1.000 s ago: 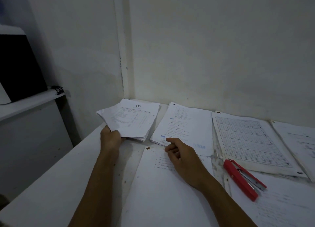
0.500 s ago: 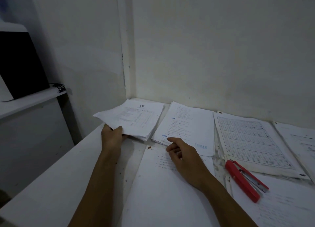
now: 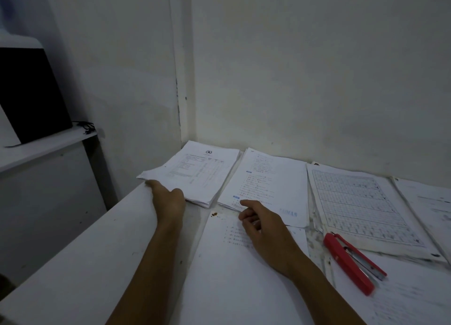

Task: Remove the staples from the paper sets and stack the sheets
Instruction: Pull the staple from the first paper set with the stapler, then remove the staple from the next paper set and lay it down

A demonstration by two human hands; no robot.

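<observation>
A thick stack of printed sheets (image 3: pixel 200 173) lies in the far left corner of the white table (image 3: pixel 80 256). My left hand (image 3: pixel 168 199) grips its near left edge, thumb on top, and the left corner is lifted off the table. Beside it lies a paper set with blue marks (image 3: pixel 271 185). My right hand (image 3: pixel 263 224) rests with loosely curled fingers on a large sheet (image 3: pixel 234 276) in front of me, its index finger touching the near edge of the blue-marked set. A red staple remover (image 3: pixel 351 263) lies to the right.
A gridded paper set (image 3: pixel 361 202) and further sheets (image 3: pixel 432 202) lie at the right. Small brown bits (image 3: pixel 214 214) sit near the large sheet's top corner. Walls close off the back and left. A shelf (image 3: pixel 46 144) with a black box (image 3: pixel 29 95) stands at the left.
My left hand has shifted along the stack's near edge and raised its left corner. My right hand has stayed nearly in place.
</observation>
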